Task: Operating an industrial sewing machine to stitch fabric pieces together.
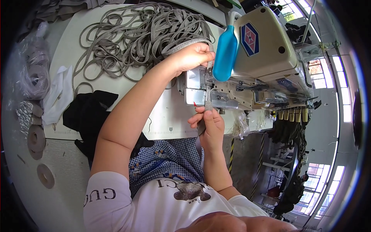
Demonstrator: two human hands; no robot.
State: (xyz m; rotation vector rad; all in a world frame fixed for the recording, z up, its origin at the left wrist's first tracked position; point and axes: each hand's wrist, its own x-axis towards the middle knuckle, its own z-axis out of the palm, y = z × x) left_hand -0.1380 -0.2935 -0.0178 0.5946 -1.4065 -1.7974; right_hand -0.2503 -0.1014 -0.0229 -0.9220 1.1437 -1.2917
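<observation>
A beige sewing machine (266, 46) stands ahead on the right, a blue rounded paddle-shaped piece (225, 54) hanging at its front. Behind the needle area, my left hand (196, 58) is closed in a pinch on a grey braided cord (185, 44), whose length runs back to a tangled pile. On the near side of the metal sewing plate (195, 96), my right hand (210, 125) pinches a grey strip (208, 105) between thumb and fingers. That strip leads up toward the presser foot (208, 91) and hangs below the hand. The needle itself is too small to make out.
The grey cord pile (147, 33) covers the back of the white table (170, 120). Black cloth (91, 112) and white cloth (58, 94) lie at the left. Tape rolls (45, 176) and plastic-wrapped rolls (36, 79) line the far left. Crumpled clear plastic (242, 123) lies near the right edge.
</observation>
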